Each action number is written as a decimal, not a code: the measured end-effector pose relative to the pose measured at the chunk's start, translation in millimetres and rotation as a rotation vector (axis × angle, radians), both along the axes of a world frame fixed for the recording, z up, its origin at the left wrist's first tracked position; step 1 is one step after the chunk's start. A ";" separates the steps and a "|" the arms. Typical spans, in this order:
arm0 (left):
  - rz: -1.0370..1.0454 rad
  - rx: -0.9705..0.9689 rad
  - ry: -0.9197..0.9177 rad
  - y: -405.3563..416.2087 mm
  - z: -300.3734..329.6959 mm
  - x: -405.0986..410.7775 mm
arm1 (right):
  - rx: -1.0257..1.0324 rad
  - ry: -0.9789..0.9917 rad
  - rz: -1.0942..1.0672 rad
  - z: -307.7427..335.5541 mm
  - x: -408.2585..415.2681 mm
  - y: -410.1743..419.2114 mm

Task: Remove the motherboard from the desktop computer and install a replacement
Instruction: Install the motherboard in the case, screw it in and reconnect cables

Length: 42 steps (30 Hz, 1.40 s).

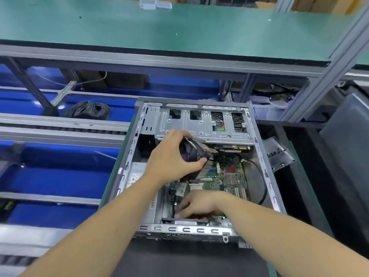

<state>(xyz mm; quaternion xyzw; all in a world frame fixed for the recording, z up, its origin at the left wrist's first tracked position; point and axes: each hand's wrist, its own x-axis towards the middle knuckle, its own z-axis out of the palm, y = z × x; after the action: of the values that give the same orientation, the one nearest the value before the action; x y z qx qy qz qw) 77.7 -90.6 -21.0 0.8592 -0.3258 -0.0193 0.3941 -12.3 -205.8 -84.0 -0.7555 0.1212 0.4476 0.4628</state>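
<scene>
An open desktop case lies on its side on the bench in front of me. Inside it sits a green motherboard. My left hand grips a CPU cooler, a dark fan on a finned metal heatsink, tilted above the board's left part. My right hand rests low inside the case near its front edge, fingers curled over the board's near-left edge; what the fingertips touch is hidden. A silver drive cage spans the far end of the case.
A black cable loops along the case's right wall. A clear plastic screw box sits just right of the case. A coil of grey wire lies at far left among blue conveyor trays. A green shelf runs above.
</scene>
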 end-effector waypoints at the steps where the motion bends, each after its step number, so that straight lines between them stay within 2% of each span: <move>1: -0.012 0.009 0.005 -0.3 0.1 0.5 | -0.030 -0.044 0.039 -0.7 1.2 6.1; 9: -0.110 0.086 0.010 -2.3 -0.1 4.5 | -0.090 -0.152 0.076 0.2 2.7 17.2; 13: -0.128 0.080 0.001 -2.5 -1.2 4.9 | -0.021 -0.074 0.098 5.1 5.2 13.4; 16: -0.110 0.054 0.024 -2.0 -1.5 5.6 | 0.031 0.036 0.029 10.6 6.3 -7.4; 19: -0.115 0.062 0.035 -2.4 -0.2 4.8 | -0.027 0.104 0.006 22.2 0.5 -36.4; 20: -0.111 0.060 0.045 -2.4 0.2 4.6 | -0.062 0.082 -0.039 27.6 -1.6 -44.1; 22: -0.093 0.043 0.068 -2.5 0.2 4.3 | -0.101 -0.049 -0.263 37.5 -6.5 -55.0; 24: -0.067 0.043 0.088 -2.9 0.1 3.9 | 0.011 -0.215 -0.521 46.3 -13.9 -57.9; 26: -0.046 0.058 0.090 -3.9 -0.1 3.2 | 0.181 -0.304 -0.605 49.5 -23.8 -51.0; 28: -0.041 0.077 0.080 -5.1 -1.1 3.5 | 0.215 -0.380 -0.642 47.8 -33.3 -38.5; 31: -0.051 0.106 0.071 -5.3 -3.9 4.7 | 0.058 -0.478 -0.742 44.4 -34.0 -26.9; 35: -0.128 0.243 0.067 -6.5 -3.5 2.6 | 0.007 -0.491 -0.824 41.8 -34.3 -19.3; 38: -0.135 0.256 0.089 -7.2 0.2 1.8 | -0.190 -0.585 -0.879 40.7 -35.2 -20.4; 40: -0.111 0.271 0.013 -5.7 1.5 -0.8 | -0.280 -0.637 -0.943 43.9 -38.4 -27.2; 42: -0.118 0.426 -0.149 -4.7 3.1 -5.8 | -0.300 -0.641 -1.013 45.9 -44.5 -32.1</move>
<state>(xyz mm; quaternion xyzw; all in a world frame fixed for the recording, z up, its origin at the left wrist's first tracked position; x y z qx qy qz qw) 71.9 -95.2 -17.8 0.9016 -0.3920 -0.0471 0.1768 -56.9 -237.9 -38.1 -0.7578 0.3814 -0.0990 0.5201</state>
